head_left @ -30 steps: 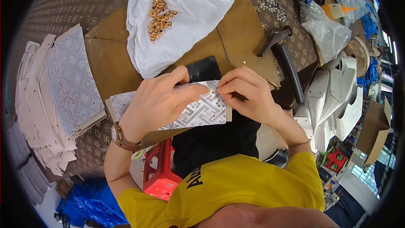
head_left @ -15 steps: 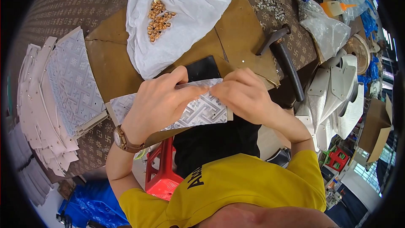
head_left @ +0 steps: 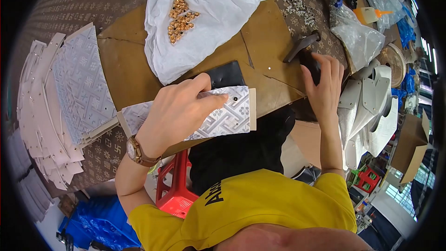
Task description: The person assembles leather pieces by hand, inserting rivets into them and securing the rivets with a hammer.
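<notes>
My left hand (head_left: 179, 109) is closed on a grey-and-white patterned panel (head_left: 227, 121) with pale edges, its thumb pressing along the upper side. A small dark round stud (head_left: 235, 99) shows on the panel near the thumb tip. Just behind it lies a black slab (head_left: 226, 74) on the brown board. Over to the right, my right hand (head_left: 327, 83) curls round the dark handle of a hammer (head_left: 301, 48). The hammer head rests at the board's right side; much of the handle is hidden by the hand.
Gold-coloured metal studs (head_left: 179, 28) lie on white paper (head_left: 209, 23) on the brown board (head_left: 123, 60). Stacked patterned panels (head_left: 83, 83) and pale pieces (head_left: 42, 125) stand at left. Small silver parts (head_left: 299, 9), a glue bottle (head_left: 367, 15) and white shaped pieces (head_left: 364, 97) are at right.
My right hand has left the panel beside my left thumb and moved right to the hammer handle. The dark stud on the panel is now uncovered. My left hand keeps its hold.
</notes>
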Motion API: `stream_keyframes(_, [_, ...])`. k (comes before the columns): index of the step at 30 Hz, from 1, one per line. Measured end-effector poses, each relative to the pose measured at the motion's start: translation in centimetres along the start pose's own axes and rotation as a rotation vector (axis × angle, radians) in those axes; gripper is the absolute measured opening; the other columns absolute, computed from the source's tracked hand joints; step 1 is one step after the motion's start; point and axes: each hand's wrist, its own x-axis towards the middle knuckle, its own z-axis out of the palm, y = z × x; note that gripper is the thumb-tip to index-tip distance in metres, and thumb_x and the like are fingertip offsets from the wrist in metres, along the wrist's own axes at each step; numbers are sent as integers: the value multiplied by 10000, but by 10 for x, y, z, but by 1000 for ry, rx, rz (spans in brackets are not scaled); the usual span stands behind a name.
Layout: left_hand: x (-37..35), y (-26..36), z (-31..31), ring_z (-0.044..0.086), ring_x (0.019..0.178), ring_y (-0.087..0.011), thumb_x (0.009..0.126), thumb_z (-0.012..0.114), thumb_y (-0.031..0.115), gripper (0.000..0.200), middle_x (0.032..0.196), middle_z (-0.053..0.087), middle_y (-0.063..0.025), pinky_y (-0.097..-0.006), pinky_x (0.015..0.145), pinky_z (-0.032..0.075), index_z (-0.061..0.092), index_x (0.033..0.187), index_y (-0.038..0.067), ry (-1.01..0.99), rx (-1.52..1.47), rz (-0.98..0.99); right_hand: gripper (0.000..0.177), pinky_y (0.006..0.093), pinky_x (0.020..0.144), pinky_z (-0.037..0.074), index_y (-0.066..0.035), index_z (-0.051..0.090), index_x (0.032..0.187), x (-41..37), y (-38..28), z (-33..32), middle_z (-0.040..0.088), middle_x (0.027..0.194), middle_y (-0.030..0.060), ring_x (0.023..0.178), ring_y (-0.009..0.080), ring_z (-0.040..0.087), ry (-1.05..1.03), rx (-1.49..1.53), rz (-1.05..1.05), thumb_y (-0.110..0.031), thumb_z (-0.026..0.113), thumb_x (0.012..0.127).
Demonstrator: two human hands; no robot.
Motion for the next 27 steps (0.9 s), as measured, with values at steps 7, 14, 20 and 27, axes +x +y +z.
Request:
stream_keyframes(7, [0,-1,-1,682,768,-243,886,737,141,135,914,603,-53,-378,609,530,800,1005,147,-7,-19,0,279,416,770,529,-8,631,1231,-16,23,3,622,1083,148,856,324,646,-60,-170,99,-102,716,983])
stream_keyframes(14, [1,-3,3,687,768,-249,876,739,142,117,919,618,-49,-381,621,535,791,981,143,8,-25,5,274,356,613,520,37,614,1198,-20,-48,-64,673,958,175,669,316,664,-479,732,155,-138,697,1004])
stream_keyframes(20, [-2,-4,1,689,773,-251,867,741,147,114,917,618,-47,-388,630,538,793,968,146,12,-43,-32,371,433,692,561,-1,580,1310,2,-51,-77,692,898,208,813,407,699,-644,563,-12,-151,693,990])
stream_keyframes(27, [0,-4,1,688,772,-255,878,764,173,96,924,627,-41,-390,633,536,798,963,146,-17,-46,-40,404,480,652,556,-5,574,1310,0,-62,-85,691,890,239,787,470,689,-1237,74,279,-228,712,1002])
